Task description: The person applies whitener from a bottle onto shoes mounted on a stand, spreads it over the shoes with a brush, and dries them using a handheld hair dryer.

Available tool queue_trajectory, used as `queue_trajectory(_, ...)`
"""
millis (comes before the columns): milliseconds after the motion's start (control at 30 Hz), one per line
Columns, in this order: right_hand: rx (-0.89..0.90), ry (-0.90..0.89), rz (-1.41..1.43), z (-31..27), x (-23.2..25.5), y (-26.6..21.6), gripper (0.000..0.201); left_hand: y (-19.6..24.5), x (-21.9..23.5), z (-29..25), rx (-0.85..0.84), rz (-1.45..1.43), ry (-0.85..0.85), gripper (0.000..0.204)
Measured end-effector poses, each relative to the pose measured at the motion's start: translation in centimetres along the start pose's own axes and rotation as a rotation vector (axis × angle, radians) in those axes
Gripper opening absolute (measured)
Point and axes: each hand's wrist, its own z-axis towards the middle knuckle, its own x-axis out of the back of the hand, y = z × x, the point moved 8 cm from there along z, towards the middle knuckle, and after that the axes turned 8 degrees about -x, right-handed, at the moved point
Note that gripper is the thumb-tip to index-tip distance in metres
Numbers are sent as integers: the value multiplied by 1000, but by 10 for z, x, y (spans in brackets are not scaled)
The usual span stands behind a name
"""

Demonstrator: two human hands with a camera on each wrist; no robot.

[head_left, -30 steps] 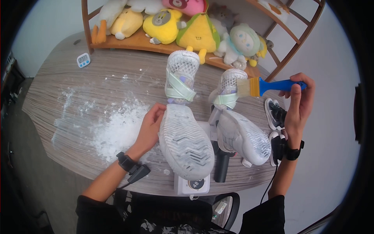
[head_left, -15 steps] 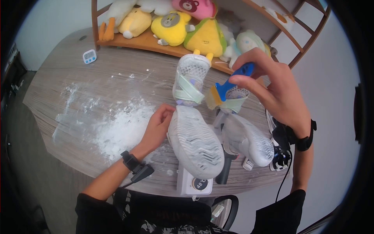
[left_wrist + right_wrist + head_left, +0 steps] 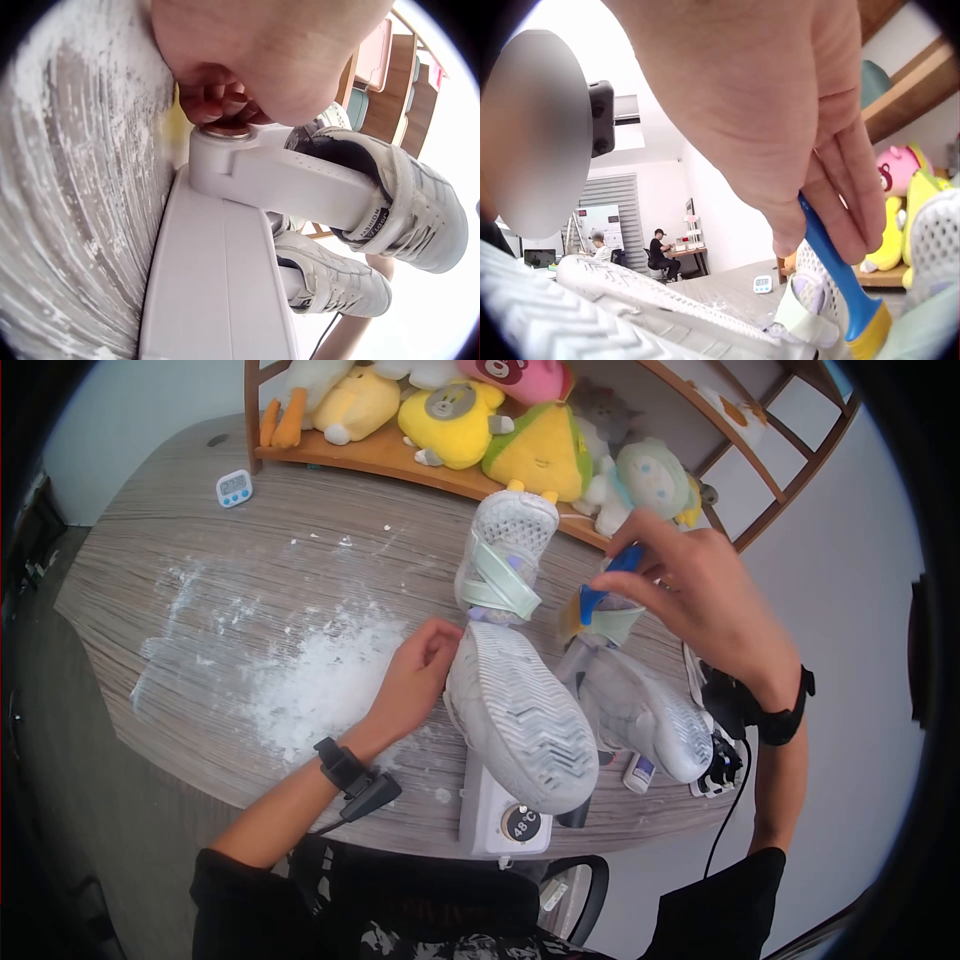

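While the right hand [image 3: 715, 595] pinches the blue-handled brush [image 3: 623, 560], its fingers clamped on the handle, the bristles sit at the pale green strap [image 3: 612, 624] of the mesh shoe; contact unclear. Left hand [image 3: 412, 675]: fingers curled together at the copper-coloured disc [image 3: 226, 132] on the white shoe dryer [image 3: 490, 815]; can't tell if they grip it. Dryer display [image 3: 522, 823] reads 48°C. White sneaker [image 3: 420, 202] on the dryer arm: inner label [image 3: 375, 223] says FASHION, other word looks like Tiger. Timer [image 3: 234, 489] digits illegible. White powder [image 3: 320, 685] on surface [image 3: 200, 740].
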Motion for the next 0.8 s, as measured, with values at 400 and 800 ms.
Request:
queue_trajectory(400, -125, 282, 55, -55, 67, 12, 26, -6, 1, 1, 0, -20, -2, 17)
queue_trajectory(800, -140, 312, 312, -65, 41, 50, 18, 4, -2, 1, -3, 83, -13, 15)
